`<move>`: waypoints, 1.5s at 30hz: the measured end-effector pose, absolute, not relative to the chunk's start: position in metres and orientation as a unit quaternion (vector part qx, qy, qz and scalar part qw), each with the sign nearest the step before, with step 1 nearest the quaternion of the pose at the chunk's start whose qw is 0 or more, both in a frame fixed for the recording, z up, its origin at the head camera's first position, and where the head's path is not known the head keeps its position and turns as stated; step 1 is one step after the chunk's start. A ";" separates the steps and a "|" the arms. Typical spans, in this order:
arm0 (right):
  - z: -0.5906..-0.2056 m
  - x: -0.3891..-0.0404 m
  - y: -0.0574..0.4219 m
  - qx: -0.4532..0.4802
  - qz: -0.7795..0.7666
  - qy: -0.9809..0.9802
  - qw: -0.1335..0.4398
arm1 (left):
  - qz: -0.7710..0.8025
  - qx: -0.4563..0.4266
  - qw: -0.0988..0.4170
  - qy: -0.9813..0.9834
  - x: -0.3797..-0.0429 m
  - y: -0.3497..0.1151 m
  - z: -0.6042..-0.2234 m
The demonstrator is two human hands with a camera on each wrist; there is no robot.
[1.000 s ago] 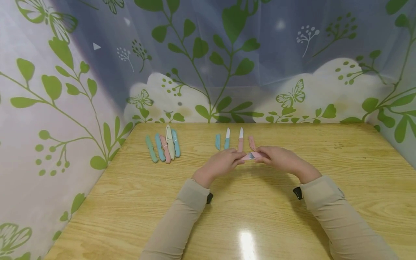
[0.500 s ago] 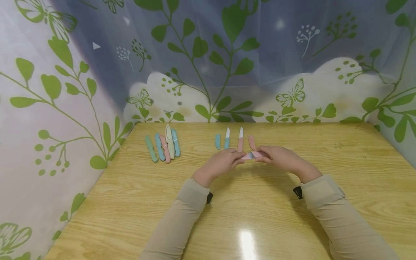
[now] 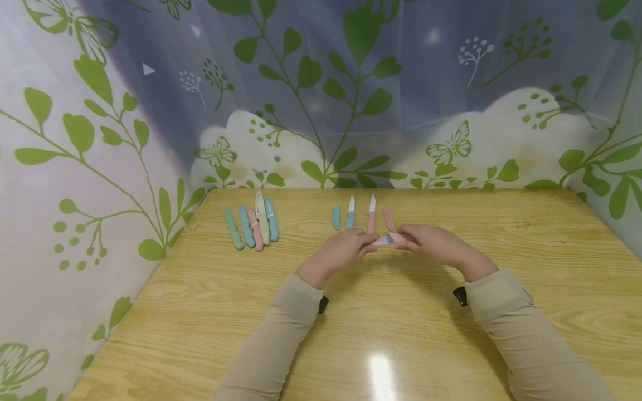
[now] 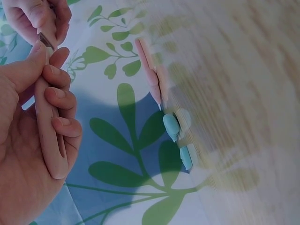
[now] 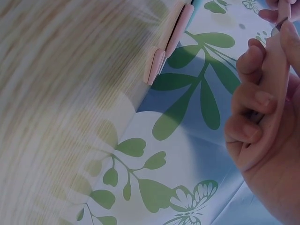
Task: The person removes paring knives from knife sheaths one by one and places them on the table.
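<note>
My left hand [image 3: 343, 250] holds a pink knife by its handle [image 4: 49, 136], fingers curled round it. A short stretch of the knife's metal blade [image 3: 385, 240] shows between the hands. In the right wrist view, my right hand [image 5: 262, 117] grips the pink sheath [image 5: 274, 70], which covers the rest of the blade. Both hands are just above the table. Behind them lie a blue-handled knife [image 3: 350, 214] and a pink-handled knife [image 3: 371, 214], both with pale bare blades. A blue sheath [image 3: 336, 218] and a pink sheath [image 3: 388, 219] flank them.
At the left back of the wooden table [image 3: 200, 317] several sheathed knives lie side by side: a green one [image 3: 233, 229], a pink one [image 3: 254, 230], a cream one [image 3: 262, 220] and blue ones [image 3: 246, 227]. A leaf-patterned cloth [image 3: 321, 111] hangs behind the table.
Slightly more of the blade shows between the handle and the sheath. Otherwise the hands and the knives on the table have stayed in place.
</note>
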State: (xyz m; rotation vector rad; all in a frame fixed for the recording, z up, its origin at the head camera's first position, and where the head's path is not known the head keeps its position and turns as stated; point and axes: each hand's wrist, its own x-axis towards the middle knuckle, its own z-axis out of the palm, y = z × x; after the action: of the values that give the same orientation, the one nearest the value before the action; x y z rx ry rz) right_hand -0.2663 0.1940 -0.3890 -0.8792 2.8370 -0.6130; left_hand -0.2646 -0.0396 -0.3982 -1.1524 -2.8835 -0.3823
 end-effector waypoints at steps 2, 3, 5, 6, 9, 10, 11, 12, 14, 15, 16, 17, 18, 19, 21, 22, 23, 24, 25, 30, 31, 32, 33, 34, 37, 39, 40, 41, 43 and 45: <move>-0.389 -0.266 0.194 -0.288 -0.203 0.934 0.056 | -0.122 -0.369 0.006 -0.921 -0.265 -0.040 -0.398; -0.389 -0.266 0.194 -0.290 -0.203 0.934 0.055 | -0.121 -0.369 0.007 -0.921 -0.265 -0.039 -0.398; -0.389 -0.267 0.194 -0.286 -0.203 0.935 0.055 | -0.120 -0.369 0.008 -0.922 -0.265 -0.039 -0.398; -0.389 -0.267 0.195 -0.287 -0.202 0.935 0.054 | -0.118 -0.368 0.009 -0.922 -0.265 -0.039 -0.398; -0.389 -0.267 0.196 -0.288 -0.201 0.935 0.051 | -0.116 -0.366 0.010 -0.923 -0.265 -0.040 -0.398; -0.389 -0.267 0.196 -0.286 -0.200 0.936 0.052 | -0.117 -0.365 0.010 -0.923 -0.265 -0.040 -0.398; -0.389 -0.267 0.196 -0.287 -0.200 0.936 0.052 | -0.118 -0.366 0.010 -0.923 -0.265 -0.040 -0.398; -0.389 -0.268 0.196 -0.287 -0.199 0.936 0.052 | -0.118 -0.366 0.011 -0.923 -0.265 -0.040 -0.398; -0.389 -0.268 0.196 -0.285 -0.200 0.936 0.055 | -0.118 -0.365 0.011 -0.923 -0.265 -0.040 -0.398; -0.390 -0.268 0.197 -0.285 -0.200 0.936 0.056 | -0.118 -0.366 0.011 -0.923 -0.265 -0.040 -0.398; -0.390 -0.269 0.197 -0.285 -0.201 0.935 0.057 | -0.118 -0.365 0.011 -0.923 -0.265 -0.040 -0.399; -0.390 -0.268 0.197 -0.285 -0.202 0.935 0.058 | -0.117 -0.365 0.011 -0.924 -0.265 -0.040 -0.399; -0.390 -0.268 0.197 -0.285 -0.202 0.935 0.058 | -0.116 -0.364 0.010 -0.924 -0.265 -0.040 -0.399; -0.390 -0.268 0.197 -0.284 -0.203 0.935 0.058 | -0.116 -0.363 0.009 -0.924 -0.265 -0.040 -0.399; -0.390 -0.268 0.197 -0.285 -0.204 0.935 0.058 | -0.116 -0.363 0.008 -0.924 -0.265 -0.040 -0.398; -0.390 -0.268 0.197 -0.286 -0.204 0.935 0.058 | -0.116 -0.363 0.006 -0.925 -0.265 -0.040 -0.398; -0.390 -0.268 0.197 -0.286 -0.205 0.934 0.058 | -0.116 -0.363 0.005 -0.925 -0.265 -0.040 -0.398; -0.390 -0.268 0.197 -0.286 -0.205 0.934 0.058 | -0.116 -0.363 0.005 -0.925 -0.265 -0.040 -0.398; -0.390 -0.268 0.197 -0.286 -0.206 0.934 0.058 | -0.116 -0.362 0.005 -0.925 -0.264 -0.041 -0.398; -0.390 -0.268 0.198 -0.286 -0.209 0.933 0.061 | -0.119 -0.363 0.005 -0.924 -0.264 -0.041 -0.397; -0.389 -0.268 0.198 -0.286 -0.209 0.933 0.061 | -0.120 -0.364 0.006 -0.924 -0.264 -0.041 -0.398; -0.389 -0.268 0.198 -0.286 -0.209 0.933 0.061 | -0.120 -0.364 0.006 -0.924 -0.264 -0.041 -0.398; -0.389 -0.267 0.198 -0.286 -0.209 0.933 0.061 | -0.120 -0.364 0.007 -0.923 -0.265 -0.041 -0.398; -0.389 -0.267 0.198 -0.285 -0.209 0.934 0.061 | -0.119 -0.365 0.007 -0.923 -0.265 -0.041 -0.398; -0.388 -0.267 0.198 -0.283 -0.209 0.934 0.062 | -0.119 -0.365 0.008 -0.923 -0.265 -0.041 -0.398; -0.388 -0.266 0.198 -0.283 -0.210 0.934 0.062 | -0.119 -0.366 0.007 -0.923 -0.265 -0.041 -0.398; -0.388 -0.266 0.198 -0.282 -0.210 0.934 0.062 | -0.119 -0.366 0.007 -0.923 -0.265 -0.041 -0.397; -0.388 -0.266 0.198 -0.282 -0.210 0.934 0.062 | -0.119 -0.366 0.006 -0.923 -0.265 -0.041 -0.397; -0.387 -0.266 0.198 -0.283 -0.209 0.934 0.062 | -0.120 -0.366 0.005 -0.923 -0.265 -0.041 -0.397; -0.387 -0.266 0.199 -0.281 -0.207 0.935 0.063 | -0.120 -0.366 0.004 -0.923 -0.266 -0.041 -0.397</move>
State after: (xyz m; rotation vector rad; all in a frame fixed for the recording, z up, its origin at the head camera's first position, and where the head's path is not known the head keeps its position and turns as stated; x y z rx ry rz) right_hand -0.2665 0.1987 -0.3866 -0.8481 2.8250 -0.6248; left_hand -0.2659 -0.0412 -0.3967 -1.1470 -2.8916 -0.3766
